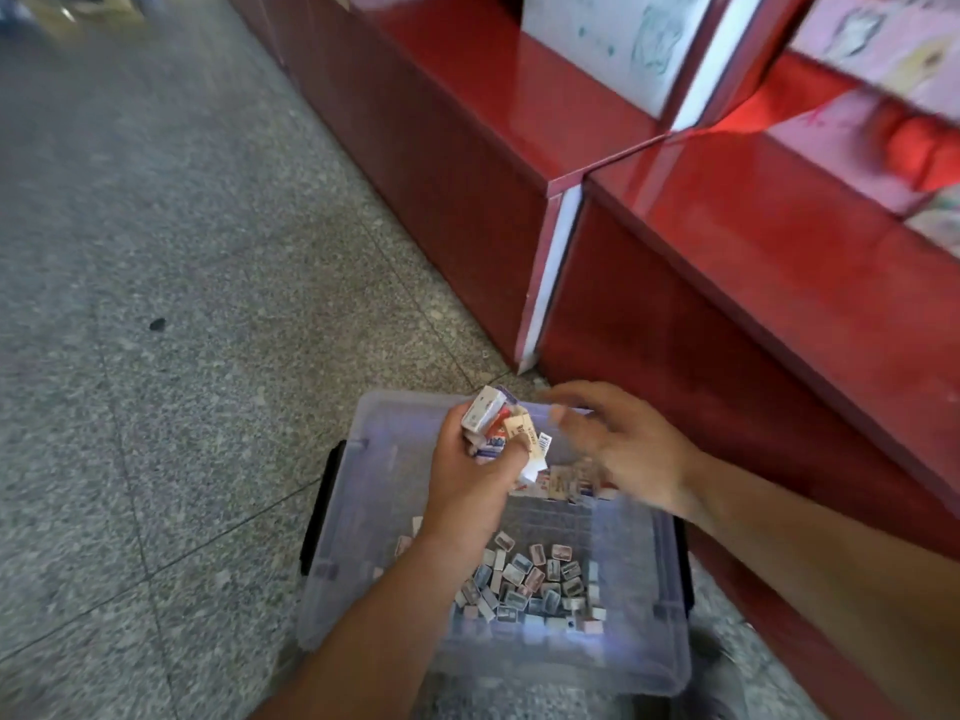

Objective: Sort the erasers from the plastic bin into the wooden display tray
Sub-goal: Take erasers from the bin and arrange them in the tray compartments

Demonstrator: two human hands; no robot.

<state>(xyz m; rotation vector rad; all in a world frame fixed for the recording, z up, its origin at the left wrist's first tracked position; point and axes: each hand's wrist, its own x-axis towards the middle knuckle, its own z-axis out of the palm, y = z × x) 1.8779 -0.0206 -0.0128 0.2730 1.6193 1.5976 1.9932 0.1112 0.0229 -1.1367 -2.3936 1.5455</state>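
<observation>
A clear plastic bin (363, 517) stands on the floor at the bottom centre. Several small wrapped erasers (530, 579) lie in its near half and more erasers (563, 483) lie by its far wall. My left hand (467, 491) is over the bin and grips a handful of erasers (493, 420), which stick out above its fingers. My right hand (618, 444) hovers just right of that handful, blurred, with its fingers spread and nothing in them. No wooden display tray is in view.
Red display shelving (727, 283) runs along the right, with a corner close behind the bin. Drawings on paper (613, 39) stand on its upper ledges. Grey speckled floor (182, 304) spreads to the left.
</observation>
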